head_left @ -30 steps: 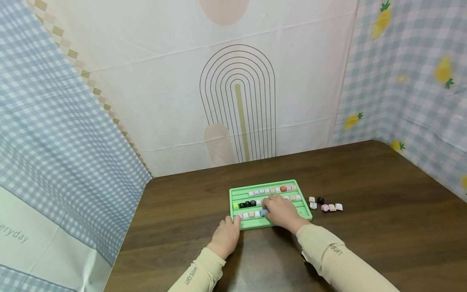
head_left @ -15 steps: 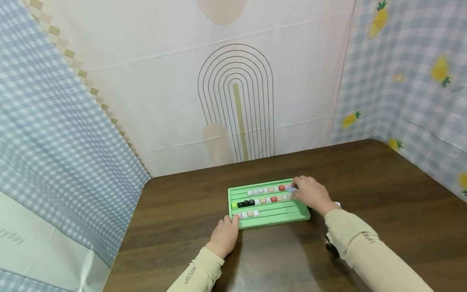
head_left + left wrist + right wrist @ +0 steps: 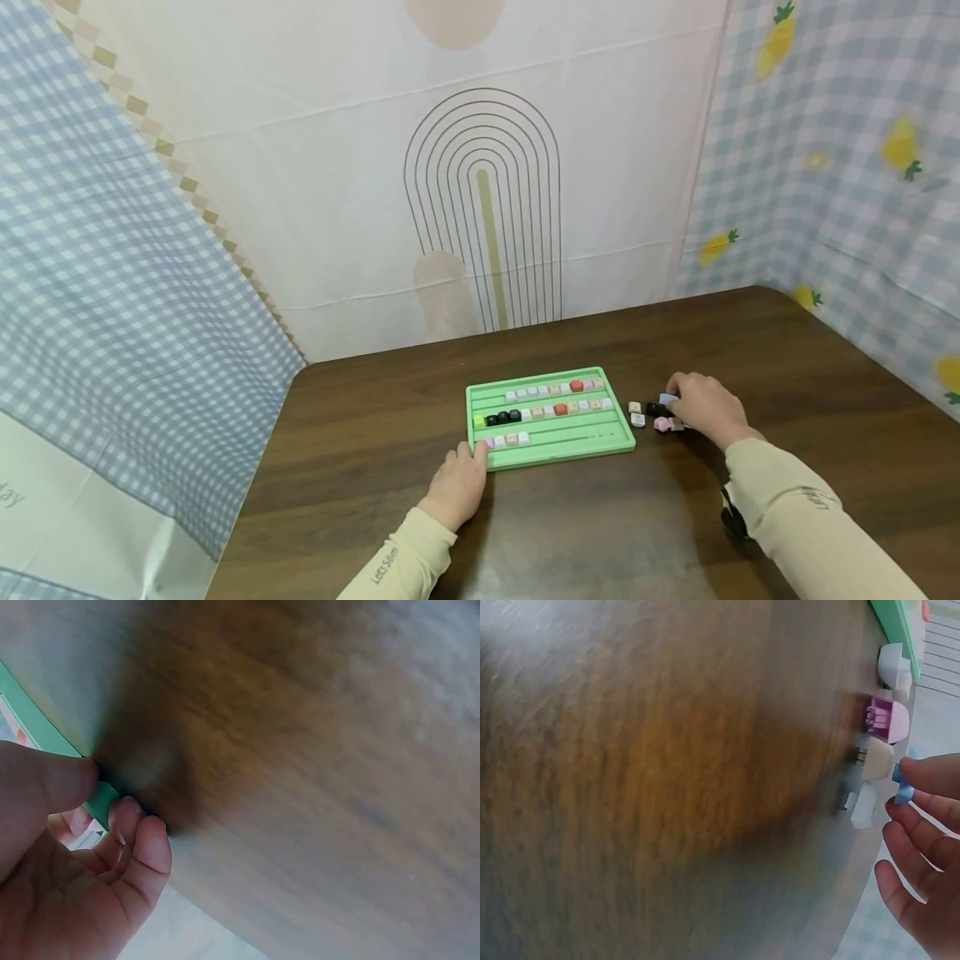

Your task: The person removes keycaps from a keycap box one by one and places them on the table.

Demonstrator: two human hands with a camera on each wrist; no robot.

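Observation:
A green tray [image 3: 577,450] lies on the dark wooden table, with keycaps standing in rows along its ledges. My left hand [image 3: 457,485] holds the tray's near left corner; the left wrist view has the green rim [image 3: 101,801] between thumb and fingers. To the right of the tray, my right hand [image 3: 708,410] pinches a blue keycap [image 3: 904,793] between thumb and fingers, above a small group of loose keycaps. Among these are a pink keycap [image 3: 889,720], a beige keycap [image 3: 877,757] and a white keycap [image 3: 863,806]. My right hand partly hides the group in the head view.
Black keycaps [image 3: 502,418] and red ones sit in the tray's middle row. Left of my right hand lie a cream keycap [image 3: 635,407] and a white keycap [image 3: 637,420]. Patterned cloth [image 3: 337,208] hangs behind the table [image 3: 375,433].
My right hand has lifted the blue keycap from the tray's front row and carried it right, over the loose keycaps. My left hand keeps its hold on the tray corner.

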